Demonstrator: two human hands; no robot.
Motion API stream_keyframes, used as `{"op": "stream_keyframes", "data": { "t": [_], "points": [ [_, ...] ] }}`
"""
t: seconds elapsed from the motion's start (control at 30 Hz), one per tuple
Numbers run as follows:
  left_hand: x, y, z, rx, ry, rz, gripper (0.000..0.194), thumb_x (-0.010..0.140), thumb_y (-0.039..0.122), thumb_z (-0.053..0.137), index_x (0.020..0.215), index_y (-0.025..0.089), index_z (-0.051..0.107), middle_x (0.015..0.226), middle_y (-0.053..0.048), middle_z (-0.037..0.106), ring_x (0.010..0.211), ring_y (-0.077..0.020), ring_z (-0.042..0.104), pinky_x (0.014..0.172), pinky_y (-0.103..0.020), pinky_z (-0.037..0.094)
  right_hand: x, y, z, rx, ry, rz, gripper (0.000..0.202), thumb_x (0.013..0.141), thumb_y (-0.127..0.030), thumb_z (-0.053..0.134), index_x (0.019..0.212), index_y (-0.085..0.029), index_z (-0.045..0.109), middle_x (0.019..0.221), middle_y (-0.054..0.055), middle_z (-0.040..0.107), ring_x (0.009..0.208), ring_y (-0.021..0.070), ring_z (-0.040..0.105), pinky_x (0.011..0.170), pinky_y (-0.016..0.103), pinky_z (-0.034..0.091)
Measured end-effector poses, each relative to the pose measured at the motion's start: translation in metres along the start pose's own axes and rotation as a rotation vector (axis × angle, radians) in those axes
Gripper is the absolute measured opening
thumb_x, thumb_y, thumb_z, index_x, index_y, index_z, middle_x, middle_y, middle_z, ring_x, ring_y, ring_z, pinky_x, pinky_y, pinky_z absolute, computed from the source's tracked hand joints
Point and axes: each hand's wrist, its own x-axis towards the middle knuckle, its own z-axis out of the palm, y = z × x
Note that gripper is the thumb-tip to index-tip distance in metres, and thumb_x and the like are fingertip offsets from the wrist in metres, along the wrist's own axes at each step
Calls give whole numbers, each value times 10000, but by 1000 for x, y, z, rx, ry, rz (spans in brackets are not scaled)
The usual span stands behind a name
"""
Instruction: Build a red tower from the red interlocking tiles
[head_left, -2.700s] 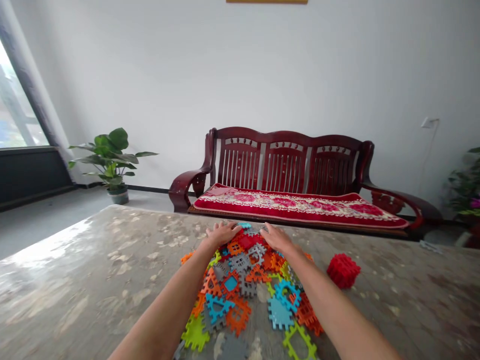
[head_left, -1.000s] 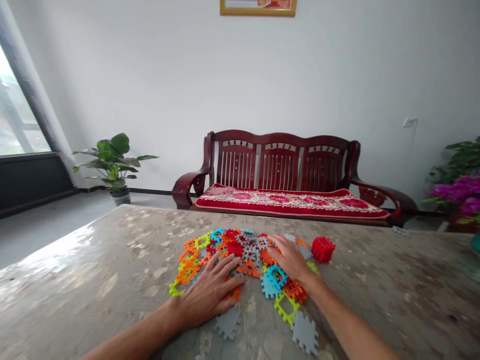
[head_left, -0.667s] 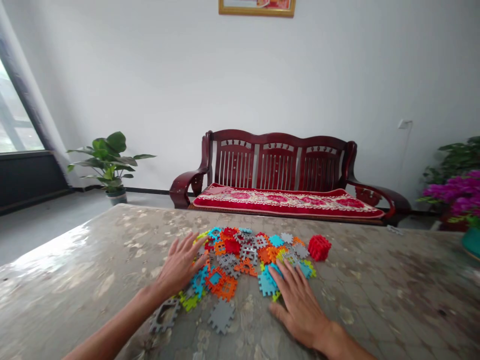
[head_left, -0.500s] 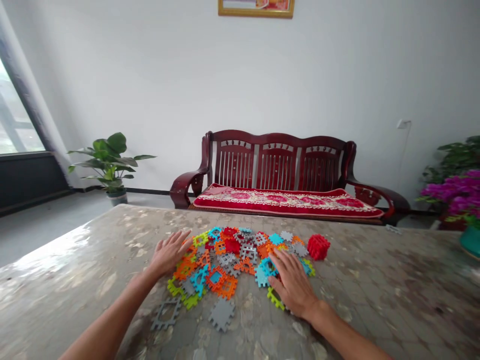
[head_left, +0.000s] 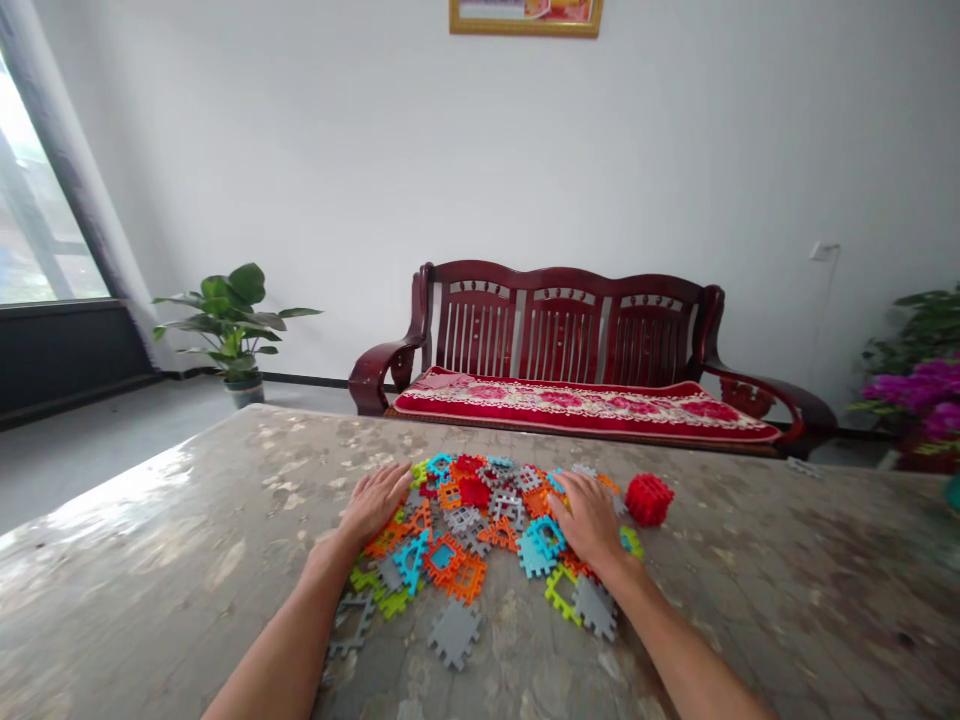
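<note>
A loose heap of plastic interlocking tiles [head_left: 465,577] in orange, blue, grey, green and red lies on the table before me. My left hand [head_left: 377,502] rests palm down at the heap's left edge, fingers stretched forward. On the right side, my right hand [head_left: 589,512] lies over some tiles with its fingers extended, hiding what is beneath. Just beyond it on the right stands a red cube [head_left: 649,499] built of tiles. A grey square tile [head_left: 454,632] lies at the near side, and another grey tile [head_left: 596,606] shows below my right wrist.
The table [head_left: 187,580] has a patterned, shiny cover. Behind it stands a dark red wooden bench [head_left: 562,330] with a red floral cushion [head_left: 517,396]. A potted plant [head_left: 241,330] is at the left, and purple flowers [head_left: 926,395] are at the right.
My right hand has slid forward over the tiles, uncovering a grey tile and a green frame tile. The left hand has shifted right against the heap. The view has turned slightly left.
</note>
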Motion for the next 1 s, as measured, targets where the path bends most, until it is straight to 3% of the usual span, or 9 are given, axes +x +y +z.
{"op": "stream_keyframes", "data": {
  "t": [0.17,0.3,0.43,0.63,0.77,0.87,1.0],
  "points": [
    [-1,7,0,-144,48,15,622,947,517,228,1417,233,520,1460,-52,543,1391,-232,433,1191,-441,240,8,-58,-4,159,32,-271,169,866,-225,605,977,-268,726,1065,29,693,1057,210,550,973,341,410],
    [-3,5,-5,-305,140,-21,680,929,539,214,1391,159,537,1422,-86,579,1338,-235,501,1152,-384,331,15,-95,1,27,-17,-412,197,818,-222,670,1007,-266,702,1124,34,646,1055,236,507,948,379,401],
    [-4,4,-8,-358,239,-89,643,908,520,277,1326,144,587,1370,-94,622,1302,-253,538,1115,-365,388,19,-107,9,-95,-54,-445,161,843,-252,650,996,-228,694,1192,69,616,1087,270,477,932,428,392],
    [-4,6,-8,-365,260,-85,612,896,517,302,1268,155,625,1339,-88,644,1271,-256,564,1112,-370,395,19,-106,19,-96,-54,-397,152,892,-198,581,939,-229,723,1160,78,658,1079,262,503,922,428,394],
    [-5,6,-9,-359,254,-94,609,891,506,296,1258,156,634,1320,-86,657,1259,-254,571,1110,-371,395,17,-98,9,119,29,-285,161,909,-256,561,916,-252,722,1084,40,707,1030,226,566,936,374,415],
    [-4,6,-9,-349,237,-79,603,886,502,304,1246,155,641,1312,-93,661,1246,-253,577,1108,-379,394,19,-79,-2,330,45,-61,248,924,-290,473,934,-251,718,992,37,741,937,204,636,865,319,464],
    [-1,3,-7,-330,229,-69,593,867,504,318,1181,155,680,1264,-100,688,1208,-257,600,1090,-370,412,24,-30,-10,568,37,173,364,891,-401,405,917,-225,722,907,48,760,838,221,684,765,320,524]
  ]
}}
